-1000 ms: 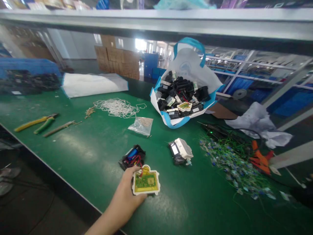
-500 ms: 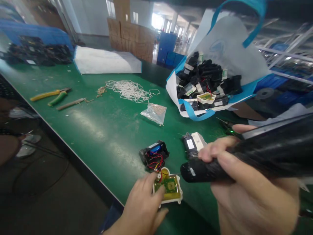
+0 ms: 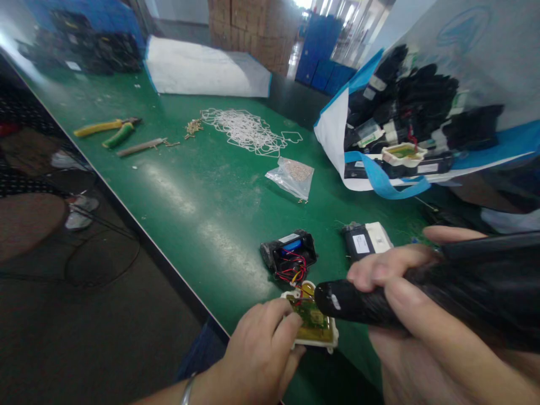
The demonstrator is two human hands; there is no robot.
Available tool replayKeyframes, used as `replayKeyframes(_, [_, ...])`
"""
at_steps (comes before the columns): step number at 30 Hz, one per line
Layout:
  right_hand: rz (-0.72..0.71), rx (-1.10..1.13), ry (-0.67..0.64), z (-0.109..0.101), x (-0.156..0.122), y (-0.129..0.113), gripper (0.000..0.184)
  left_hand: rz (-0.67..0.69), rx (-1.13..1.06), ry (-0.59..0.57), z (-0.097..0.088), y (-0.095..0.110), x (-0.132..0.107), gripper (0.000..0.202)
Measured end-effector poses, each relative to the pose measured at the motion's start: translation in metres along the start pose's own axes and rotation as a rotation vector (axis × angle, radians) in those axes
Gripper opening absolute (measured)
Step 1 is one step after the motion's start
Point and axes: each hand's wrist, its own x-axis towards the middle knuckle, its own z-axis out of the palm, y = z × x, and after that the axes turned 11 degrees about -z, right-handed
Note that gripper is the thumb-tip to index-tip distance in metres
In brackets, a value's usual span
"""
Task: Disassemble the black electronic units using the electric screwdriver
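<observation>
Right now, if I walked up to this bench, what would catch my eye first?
The black tool gripped in the right hand fills the near right, its tip at a white-framed circuit board that the left hand pins at the green table's near edge. Behind lies a black housing with a blue cell and red wires, and at the far right a white-and-blue bag brims with black parts.

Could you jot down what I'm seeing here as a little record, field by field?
Setting: green workbench
Left side: left hand grips white-framed circuit board lying on the bench
Right side: right hand clasps black tool, tip close over the board
Nearby: open battery case with red wires; black-and-white module
Farther off: bag of black parts; plastic pouch; pliers
</observation>
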Motion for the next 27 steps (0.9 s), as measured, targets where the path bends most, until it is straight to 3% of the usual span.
replayKeyframes(4, [0.008,0.075,0.043,0.0,0.001,-0.005,0.037,-0.117,0.022,0.012,-0.003,0.0,0.0,0.031])
replayKeyframes(9, [-0.033,0.09,0.045,0.004,0.003,-0.002,0.036,-0.16,0.036,-0.084,-0.004,0.0,0.004,0.048])
replayKeyframes(19, [-0.049,0.111,0.067,0.009,0.006,-0.002,0.036,-0.156,0.044,-0.16,-0.003,0.001,0.01,0.033])
replayKeyframes(27, [0.006,0.079,0.052,0.005,0.001,-0.004,0.038,-0.057,-0.051,-0.111,-0.004,-0.004,0.007,0.017])
